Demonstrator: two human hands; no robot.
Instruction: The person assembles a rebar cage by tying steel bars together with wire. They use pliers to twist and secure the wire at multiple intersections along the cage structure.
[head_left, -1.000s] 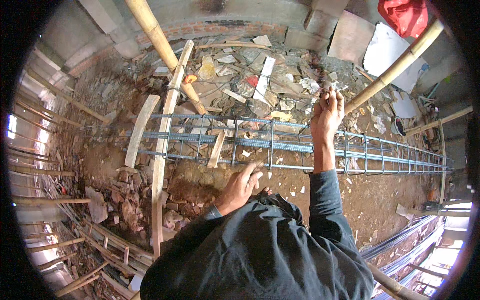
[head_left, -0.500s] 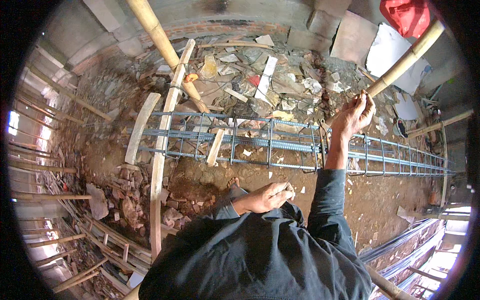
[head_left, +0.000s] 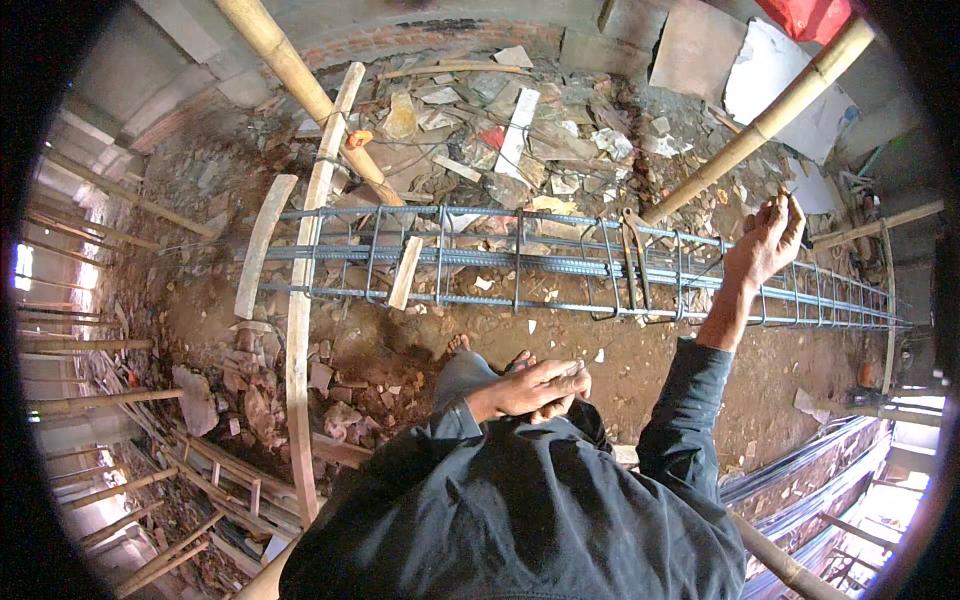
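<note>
A long steel rebar cage runs across in front of me, its bars ringed by square stirrups. My right hand is raised above the cage's right part, fingers pinched together. Anything between its fingertips is too small to make out. My left hand rests close to my body on the near side of the cage, its fingers curled closed; what it holds, if anything, is hidden. A pair of pincers hangs on the cage left of my right hand, with its handles pointing toward me.
A pale wooden batten and a shorter board stand by the cage's left end. Bamboo poles slant in from the far side. Broken tile and rubble cover the far ground. Long thin bars lie at the near right.
My right hand has moved right, away from the slanting bamboo pole, and the pincers behind my wrist now show fully. My left hand stays near my body. The whole view has shifted slightly.
</note>
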